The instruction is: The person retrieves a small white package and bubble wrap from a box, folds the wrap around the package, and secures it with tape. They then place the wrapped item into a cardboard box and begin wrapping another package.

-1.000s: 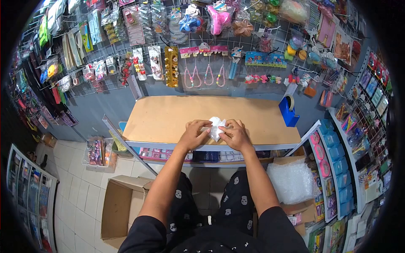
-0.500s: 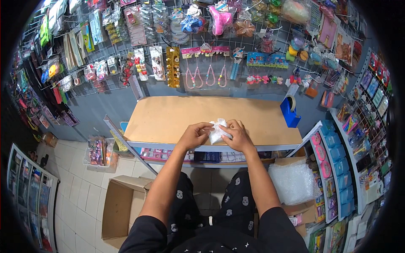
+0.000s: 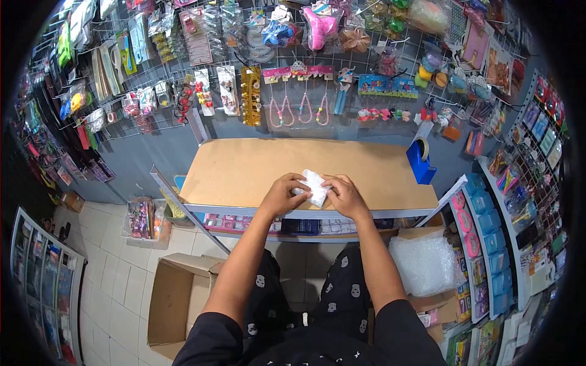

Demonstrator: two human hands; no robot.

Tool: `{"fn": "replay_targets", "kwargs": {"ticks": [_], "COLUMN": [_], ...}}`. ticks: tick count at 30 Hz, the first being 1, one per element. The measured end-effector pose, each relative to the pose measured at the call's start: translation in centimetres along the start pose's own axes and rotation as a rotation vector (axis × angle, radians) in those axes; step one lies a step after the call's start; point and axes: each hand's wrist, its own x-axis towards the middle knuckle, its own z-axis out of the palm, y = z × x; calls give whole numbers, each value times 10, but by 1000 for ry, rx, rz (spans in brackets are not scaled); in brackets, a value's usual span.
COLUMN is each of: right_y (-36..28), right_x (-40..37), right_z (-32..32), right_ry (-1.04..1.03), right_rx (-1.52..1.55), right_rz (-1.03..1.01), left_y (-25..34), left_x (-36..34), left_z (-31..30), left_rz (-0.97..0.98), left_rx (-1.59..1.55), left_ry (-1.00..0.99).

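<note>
A small white packet [image 3: 315, 187], which looks like something wrapped in bubble wrap, is held between both hands just above the front edge of the wooden tabletop [image 3: 256, 161]. My left hand [image 3: 284, 194] grips its left side, thumb and fingers closed on it. On the opposite side, my right hand [image 3: 345, 196] pinches the packet's right edge with bent fingers. What is inside the wrapping cannot be made out.
A blue tape dispenser [image 3: 421, 163] stands at the tabletop's right end. Bubble wrap [image 3: 424, 263] fills a box at lower right. An open cardboard box [image 3: 165, 305] sits on the floor at left. Hanging goods [image 3: 299, 97] cover the wall grid behind.
The packet has turned slightly and looks flatter between the fingers. My left hand has closed onto its left side, and my right fingers have shifted toward its upper right edge.
</note>
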Motion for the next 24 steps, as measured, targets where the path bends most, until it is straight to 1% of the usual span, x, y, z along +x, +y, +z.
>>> {"fn": "replay_targets", "kwargs": {"ticks": [3,6,8,11,14,17,20,23,24], "right_y": [3,-8,-2,4,5,9,9,4,3], "right_x": [1,1,2,3,3,4,3,2,2], "right_z": [-1,-4,-3,-1,0,1,1,-1,-1], "right_ry": [99,34,34,37,25,15,10,11,12], "right_rx": [-36,-35,-37,-20,16,23,26,24,22], "right_rz": [-119,3,-25,-46,-41,-50,-48,-22,-10], "left_y": [2,9,16,12,-5,18,3,-2,-1], "left_x": [-1,-2,-2,-3,-2,-1,3,6,6], "left_z": [0,-2,-6,-6,1,-5,0,1,2], "left_rz": [-15,-78,-119,-147,166,94,71,-10,-61], "left_rx": [-2,-34,-35,-75,159,282,118,9,-29], "left_ry": [4,-38,-84,-77,108,114,94,-56,-55]}}
